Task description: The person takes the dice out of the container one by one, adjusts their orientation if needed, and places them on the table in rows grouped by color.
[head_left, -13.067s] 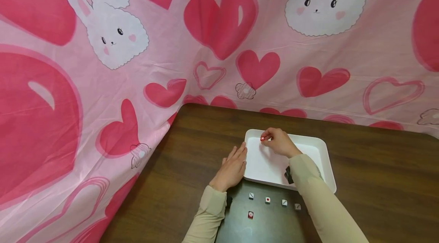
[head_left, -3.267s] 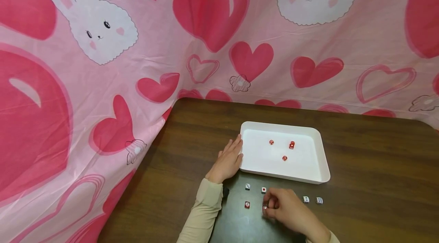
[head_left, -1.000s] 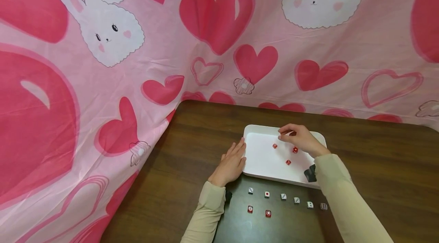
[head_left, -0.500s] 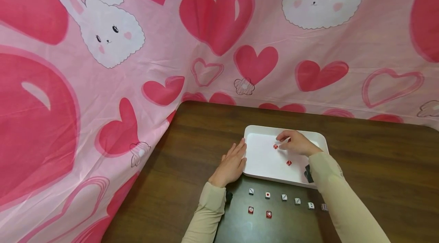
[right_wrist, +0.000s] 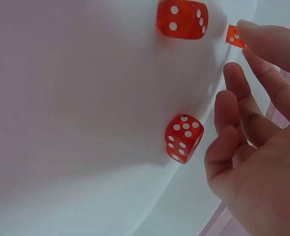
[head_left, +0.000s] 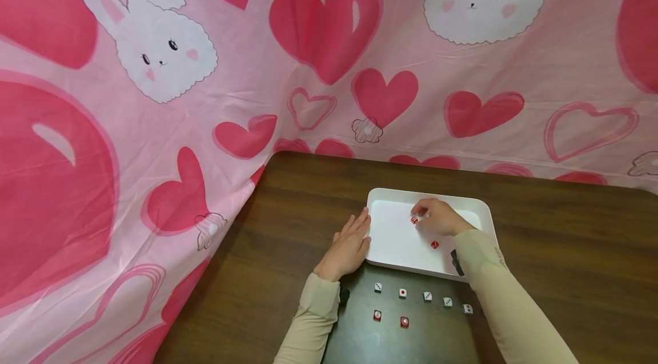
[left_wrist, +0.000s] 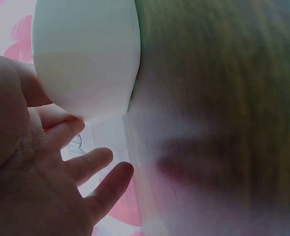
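A white tray (head_left: 380,250) lies on the table. My left hand (head_left: 346,250) rests against its left end, fingers extended; in the left wrist view the fingers (left_wrist: 101,191) spread beside the tray wall (left_wrist: 88,54). My right hand (head_left: 437,218) reaches into the tray, thumb and index finger at a red die (head_left: 414,220). The right wrist view has this die (right_wrist: 235,36) between the tips of thumb and index finger, the other fingers of the right hand (right_wrist: 263,147) curled. Another red die (head_left: 434,244) lies nearer the wrist. More red dice (right_wrist: 184,137) sit close together, hidden from the head view.
In front of the tray, several white dice (head_left: 428,296) stand in a row, its right end by the right sleeve (head_left: 493,284). Below them are two red dice (head_left: 377,315), side by side. A pink heart-printed cloth (head_left: 319,95) hangs behind and left of the wooden table (head_left: 257,272).
Since 3.3 seconds ago a second red die stands in the front row and my right hand has moved back into the tray. Lately its thumb and index finger have closed in on a red die.
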Demonstrator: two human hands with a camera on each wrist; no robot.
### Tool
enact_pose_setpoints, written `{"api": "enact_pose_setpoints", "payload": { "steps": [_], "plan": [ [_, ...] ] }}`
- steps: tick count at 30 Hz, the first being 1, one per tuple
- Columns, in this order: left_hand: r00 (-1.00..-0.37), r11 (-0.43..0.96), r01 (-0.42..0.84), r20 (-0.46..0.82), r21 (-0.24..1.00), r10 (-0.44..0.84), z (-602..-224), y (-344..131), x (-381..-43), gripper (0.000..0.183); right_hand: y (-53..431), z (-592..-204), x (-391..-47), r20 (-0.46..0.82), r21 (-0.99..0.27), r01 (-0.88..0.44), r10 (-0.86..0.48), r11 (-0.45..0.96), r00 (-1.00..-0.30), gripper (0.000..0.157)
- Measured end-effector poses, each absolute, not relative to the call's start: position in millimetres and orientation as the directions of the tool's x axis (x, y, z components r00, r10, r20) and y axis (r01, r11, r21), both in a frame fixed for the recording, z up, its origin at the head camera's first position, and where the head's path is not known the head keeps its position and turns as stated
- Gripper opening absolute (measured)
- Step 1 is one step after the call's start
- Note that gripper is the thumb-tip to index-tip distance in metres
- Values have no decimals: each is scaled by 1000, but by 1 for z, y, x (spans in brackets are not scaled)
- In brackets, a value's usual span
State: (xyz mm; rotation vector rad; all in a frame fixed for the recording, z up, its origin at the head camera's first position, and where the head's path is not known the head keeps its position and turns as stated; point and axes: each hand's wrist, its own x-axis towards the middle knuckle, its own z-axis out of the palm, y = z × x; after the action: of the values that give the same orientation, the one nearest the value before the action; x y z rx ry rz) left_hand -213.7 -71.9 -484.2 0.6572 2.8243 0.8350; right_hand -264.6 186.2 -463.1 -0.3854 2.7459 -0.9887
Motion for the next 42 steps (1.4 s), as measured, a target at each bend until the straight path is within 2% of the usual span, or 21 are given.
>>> {"api": "enact_pose_setpoints", "payload": {
  "steps": [5,14,34,42],
  "plan": [
    [-895,748,378,9,546,446,-483,-71,-213,52,185,-464,-265,-95,-608,-179,-294,774,-951,21],
    [-895,749,380,11,543,446,-483,-71,-213,52,183,-469,-267,-148,-596,-102,-234,796,-961,17],
    [-900,761,372,5,532,436,-485,-70,-213,52,182,-472,-266,-139,-558,-116,-231,822,-963,11],
    [-902,761,364,2,537,431,-485,-70,-213,52,182,-471,-267,-123,-590,-129,-246,797,-961,10]
  ]
}}
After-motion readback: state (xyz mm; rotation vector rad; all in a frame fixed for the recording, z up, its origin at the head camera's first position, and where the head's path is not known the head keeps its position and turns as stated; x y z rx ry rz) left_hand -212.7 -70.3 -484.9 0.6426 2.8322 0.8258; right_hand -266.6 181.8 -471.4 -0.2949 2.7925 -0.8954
